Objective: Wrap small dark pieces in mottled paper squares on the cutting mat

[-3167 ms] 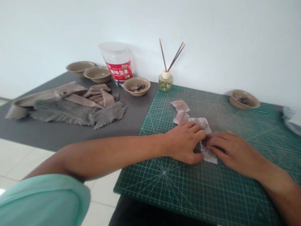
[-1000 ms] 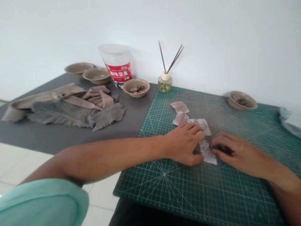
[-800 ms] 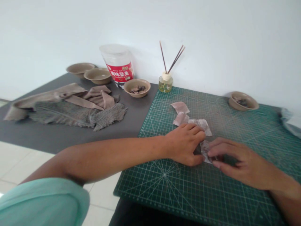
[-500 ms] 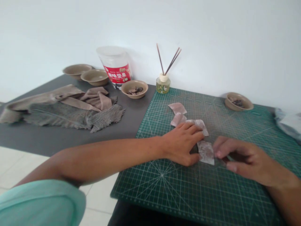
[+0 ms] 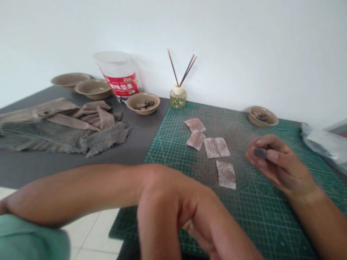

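Observation:
My right hand [image 5: 282, 162] is raised over the right part of the green cutting mat [image 5: 260, 216]. Its thumb and fingers pinch a small dark round piece [image 5: 260, 153]. Close to the camera at the bottom centre, my left hand [image 5: 189, 213] bends down, two of its fingers apart, their tips out of the frame; nothing shows between them. Several thin brownish-white squares lie on the mat between the hands: one at the back [image 5: 196, 125], one just in front of it [image 5: 196, 140], a larger one [image 5: 217, 147] and the nearest [image 5: 226, 174].
A bowl of dark pieces [image 5: 143, 103] stands left of a reed diffuser [image 5: 178, 97], another bowl [image 5: 262, 116] at the back right. Further left are a clear bucket [image 5: 119, 79], two more bowls [image 5: 94, 90] and grey-brown cloths [image 5: 59, 126]. A silvery bag [image 5: 322, 144] lies far right.
My left hand has moved off the squares, back toward the camera, uncovering them. My right hand has risen, and the dark piece now shows in its fingers. The view has shifted right.

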### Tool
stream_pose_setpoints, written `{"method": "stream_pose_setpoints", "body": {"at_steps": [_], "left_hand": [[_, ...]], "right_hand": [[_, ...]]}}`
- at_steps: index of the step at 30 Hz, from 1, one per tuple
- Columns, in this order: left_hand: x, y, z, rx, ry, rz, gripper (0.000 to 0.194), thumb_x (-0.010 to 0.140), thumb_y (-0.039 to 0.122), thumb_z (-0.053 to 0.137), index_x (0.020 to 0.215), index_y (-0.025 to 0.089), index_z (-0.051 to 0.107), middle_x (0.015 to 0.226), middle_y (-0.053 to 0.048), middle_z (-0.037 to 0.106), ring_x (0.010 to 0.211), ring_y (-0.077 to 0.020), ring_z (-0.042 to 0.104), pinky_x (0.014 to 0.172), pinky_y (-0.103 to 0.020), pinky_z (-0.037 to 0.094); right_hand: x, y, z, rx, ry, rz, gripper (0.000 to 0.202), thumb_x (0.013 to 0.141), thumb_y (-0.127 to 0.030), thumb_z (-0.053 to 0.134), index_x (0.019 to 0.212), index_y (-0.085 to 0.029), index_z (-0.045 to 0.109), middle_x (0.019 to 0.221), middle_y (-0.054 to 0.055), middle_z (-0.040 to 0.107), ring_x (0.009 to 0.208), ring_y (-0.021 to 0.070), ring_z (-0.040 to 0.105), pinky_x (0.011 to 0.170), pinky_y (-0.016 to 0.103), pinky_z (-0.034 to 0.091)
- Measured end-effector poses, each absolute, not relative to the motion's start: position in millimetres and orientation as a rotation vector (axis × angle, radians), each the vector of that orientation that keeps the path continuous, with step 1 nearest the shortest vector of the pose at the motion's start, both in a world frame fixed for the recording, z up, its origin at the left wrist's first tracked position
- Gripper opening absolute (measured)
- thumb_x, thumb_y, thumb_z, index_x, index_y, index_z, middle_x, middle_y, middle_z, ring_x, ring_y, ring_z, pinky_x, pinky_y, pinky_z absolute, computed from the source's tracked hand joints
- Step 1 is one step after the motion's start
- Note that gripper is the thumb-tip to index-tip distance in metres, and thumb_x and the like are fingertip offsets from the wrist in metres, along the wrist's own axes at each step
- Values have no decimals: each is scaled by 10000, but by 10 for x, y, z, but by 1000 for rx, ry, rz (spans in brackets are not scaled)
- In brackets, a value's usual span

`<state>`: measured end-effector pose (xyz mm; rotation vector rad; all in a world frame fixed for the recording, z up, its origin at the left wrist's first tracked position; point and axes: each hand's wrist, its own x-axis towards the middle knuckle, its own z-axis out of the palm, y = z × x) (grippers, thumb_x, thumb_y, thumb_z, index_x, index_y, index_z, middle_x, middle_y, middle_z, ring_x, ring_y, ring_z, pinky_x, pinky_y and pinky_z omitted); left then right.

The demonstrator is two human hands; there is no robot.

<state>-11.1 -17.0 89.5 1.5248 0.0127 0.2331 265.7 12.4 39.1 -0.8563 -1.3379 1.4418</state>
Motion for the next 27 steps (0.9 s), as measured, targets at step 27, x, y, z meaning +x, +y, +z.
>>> {"method": "stream_pose_setpoints", "body": {"at_steps": [27], "left_hand": [[-239, -606, 354, 1280, 589, 1174, 626, 348, 430, 389, 819, 660, 731, 677, 69, 733, 808, -447, 689, 303, -399, 156]], "right_hand": [[2667, 123, 327, -878, -1331, 1502, 193, 810, -358, 850, 981, -318, 772, 824, 1, 633, 641, 130, 491, 555, 240, 440]]}}
